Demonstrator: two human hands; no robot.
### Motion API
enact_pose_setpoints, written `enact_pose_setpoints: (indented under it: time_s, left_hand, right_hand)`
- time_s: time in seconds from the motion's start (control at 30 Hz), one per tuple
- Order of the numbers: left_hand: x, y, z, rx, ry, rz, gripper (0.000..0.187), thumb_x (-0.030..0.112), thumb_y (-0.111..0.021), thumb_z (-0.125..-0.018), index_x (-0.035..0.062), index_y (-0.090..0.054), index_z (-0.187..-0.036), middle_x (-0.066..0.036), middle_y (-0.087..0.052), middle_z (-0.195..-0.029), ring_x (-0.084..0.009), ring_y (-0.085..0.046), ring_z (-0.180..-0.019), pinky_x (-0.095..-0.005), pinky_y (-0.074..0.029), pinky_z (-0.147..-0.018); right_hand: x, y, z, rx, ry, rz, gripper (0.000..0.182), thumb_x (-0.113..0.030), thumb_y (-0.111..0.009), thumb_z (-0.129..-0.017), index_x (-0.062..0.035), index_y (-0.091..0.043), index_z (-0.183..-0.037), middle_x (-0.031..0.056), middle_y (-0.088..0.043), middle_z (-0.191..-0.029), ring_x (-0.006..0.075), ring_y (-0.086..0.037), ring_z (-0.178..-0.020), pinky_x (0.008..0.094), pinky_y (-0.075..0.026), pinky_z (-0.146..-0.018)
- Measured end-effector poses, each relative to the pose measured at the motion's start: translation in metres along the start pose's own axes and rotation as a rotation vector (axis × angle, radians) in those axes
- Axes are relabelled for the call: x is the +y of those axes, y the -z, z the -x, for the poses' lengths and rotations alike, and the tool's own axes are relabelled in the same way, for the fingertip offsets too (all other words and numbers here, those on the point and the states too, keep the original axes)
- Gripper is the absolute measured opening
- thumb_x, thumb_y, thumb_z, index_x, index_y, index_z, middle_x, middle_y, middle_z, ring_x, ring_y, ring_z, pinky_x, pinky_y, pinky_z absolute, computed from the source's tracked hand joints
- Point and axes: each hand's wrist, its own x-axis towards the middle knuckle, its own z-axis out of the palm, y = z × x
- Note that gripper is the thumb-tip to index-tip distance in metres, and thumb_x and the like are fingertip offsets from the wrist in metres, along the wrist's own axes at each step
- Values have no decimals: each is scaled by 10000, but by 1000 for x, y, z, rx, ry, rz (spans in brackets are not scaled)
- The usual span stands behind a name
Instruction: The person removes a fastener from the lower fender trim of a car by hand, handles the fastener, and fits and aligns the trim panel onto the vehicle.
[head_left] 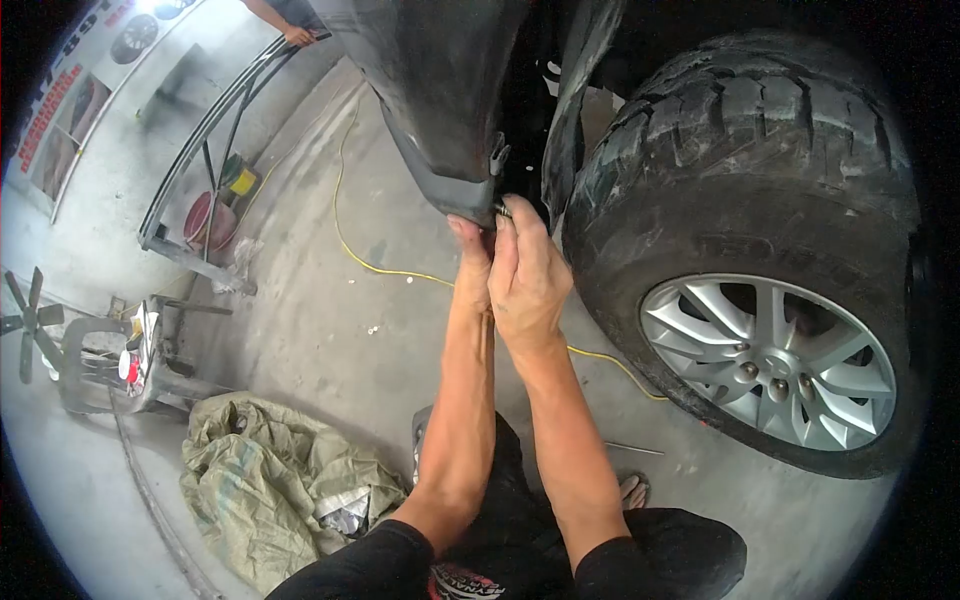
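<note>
- From the head view, my only one, I watch both hands meet at the low corner of a dark panel (440,165), which hangs in the middle of the scene, just left of the tyre (690,215).
- The left hand (473,250) has its thumb against the panel's bottom edge; its other fingers are mostly hidden, so I cannot tell whether it clamps or only props that corner.
- The right hand (533,275), just beside it, has thumb and fingers drawn together, seemingly pinching a small metallic piece (503,209) at the panel's right edge.
- I judge a dropped piece the likeliest trouble: it shows only at the fingertips, and a slip could send it down to the concrete floor (385,345).
- If the left hand eases off, I expect the corner could sag or swing and spoil the right hand's alignment.
- The dark liner (572,110) stands close on the right, beyond the fingers; a sudden slip that way could scrape knuckles on it or on the tyre.
- The yellow cord (372,264) crosses the floor behind the forearms, and a thin rod (634,449) lies near the foot (633,491) on the right; a careless step could catch either.
</note>
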Motion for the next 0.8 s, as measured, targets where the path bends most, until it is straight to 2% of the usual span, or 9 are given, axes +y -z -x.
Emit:
enact_pose_setpoints:
  time_s: [0.27, 0.37, 0.47, 0.57, 0.67, 0.77, 0.8]
  left_hand:
    - [-2, 3, 2, -7, 14, 9, 767, 786, -457, -833, 44, -608, -959, -72, -616, -831, -143, -542, -721, -278, -467, -634]
    - [0, 3, 4, -7, 12, 8, 779, 796, -452, -827, 45, -605, -960, -75, -614, -831, -147, -542, -722, -279, -466, -634]
    - [-2, 4, 2, -12, 18, 14, 790, 807, -447, -821, 45, -602, -961, -78, -612, -831, -150, -541, -722, -281, -466, -633]
    - [-3, 5, 3, -18, 24, 16, 802, 818, -442, -816, 45, -599, -963, -80, -609, -830, -154, -540, -722, -283, -466, -633]
    - [-3, 5, 4, -24, 31, 22, 814, 829, -437, -810, 45, -596, -964, -83, -607, -830, -157, -539, -723, -285, -465, -633]
    - [1, 8, 5, -25, 31, 22, 826, 840, -432, -804, 46, -594, -965, -86, -605, -830, -161, -538, -723, -287, -465, -632]
    - [0, 9, 4, -25, 31, 28, 830, 843, -430, -803, 46, -593, -966, -87, -604, -829, -162, -538, -723, -288, -465, -632]
  right_hand:
    - [-11, 4, -5, -105, -152, 82, 188, -74, -576, -961, 4, -625, -1126, 175, -709, -997, 333, -712, -868, 380, -554, -724]
    - [-9, 0, -4, -18, -149, 1, 194, -67, -581, -952, 0, -640, -1123, 182, -709, -1007, 332, -713, -882, 384, -553, -732]
    - [-4, -1, -2, 8, -88, -25, 204, -61, -584, -945, 1, -652, -1128, 183, -710, -1005, 333, -715, -880, 385, -553, -735]
    - [-7, 2, -4, -25, -121, -39, 215, -61, -584, -944, -4, -655, -1139, 178, -715, -993, 332, -718, -869, 384, -555, -735]
    - [-5, 2, -4, -1, -28, 32, 255, -55, -582, -932, 13, -620, -1174, 183, -713, -884, 337, -707, -746, 396, -571, -655]
    - [-11, 1, -3, -13, -149, 19, 203, -82, -587, -949, -17, -651, -1130, 170, -716, -972, 327, -717, -838, 389, -554, -717]
    - [-11, 0, -2, -22, -149, 11, 204, -88, -575, -956, -6, -630, -1135, 187, -709, -966, 343, -709, -827, 411, -551, -709]
